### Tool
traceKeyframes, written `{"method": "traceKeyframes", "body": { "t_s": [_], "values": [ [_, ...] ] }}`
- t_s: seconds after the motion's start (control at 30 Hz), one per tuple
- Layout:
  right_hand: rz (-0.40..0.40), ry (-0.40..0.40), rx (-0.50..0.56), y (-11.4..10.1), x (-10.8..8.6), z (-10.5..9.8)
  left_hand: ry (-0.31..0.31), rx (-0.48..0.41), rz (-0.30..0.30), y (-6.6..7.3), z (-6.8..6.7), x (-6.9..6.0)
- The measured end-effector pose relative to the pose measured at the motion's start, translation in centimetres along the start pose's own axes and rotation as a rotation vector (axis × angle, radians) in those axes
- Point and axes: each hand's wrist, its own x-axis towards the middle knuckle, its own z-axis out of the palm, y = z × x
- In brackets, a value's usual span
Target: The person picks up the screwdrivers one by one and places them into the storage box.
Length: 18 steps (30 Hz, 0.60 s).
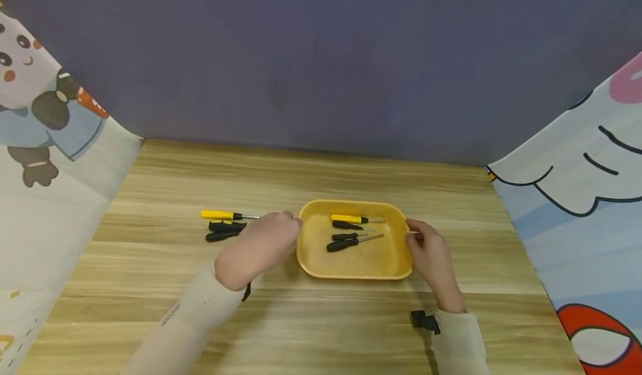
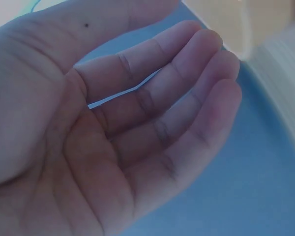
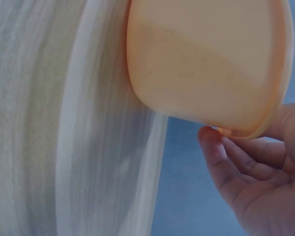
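A yellow plastic tray (image 1: pixel 357 269) lies in the middle of the table. Inside it are a yellow-handled screwdriver (image 1: pixel 346 219) and three black-handled ones, the largest screwdriver (image 1: pixel 343 245) nearest me. My right hand (image 1: pixel 431 252) pinches the tray's right rim, thumb and fingertips on either side of the edge in the right wrist view. At the left rim is my left hand (image 1: pixel 263 247), close to or touching it. In the left wrist view its fingers (image 2: pixel 152 98) curve loosely around nothing, near the tray's edge; the thumb tip is cut off.
Left of my left hand lie another yellow screwdriver (image 1: pixel 218 215) and black-handled tools (image 1: pixel 223 235), partly hidden by that hand. The wood-grain table (image 1: pixel 351 330) meets a dark wall (image 1: pixel 321 63) behind and patterned panels (image 1: pixel 577 196) at both sides.
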Motion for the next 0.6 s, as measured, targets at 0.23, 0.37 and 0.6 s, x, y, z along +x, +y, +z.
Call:
{"method": "traceKeyframes", "body": {
  "t_s": [0.23,0.37,0.6],
  "values": [
    [-0.001,0.0,0.003,0.0,-0.1,0.1,0.025,-0.022,-0.082,-2.1,1.2,-3.7],
    [0.007,0.0,0.008,0.1,0.0,0.2,0.036,-0.071,-0.132,-3.3,2.0,-5.6],
    [0.006,0.01,0.01,0.1,0.0,0.2,0.017,-0.121,-0.212,-4.8,3.7,-7.3]
  ]
}}
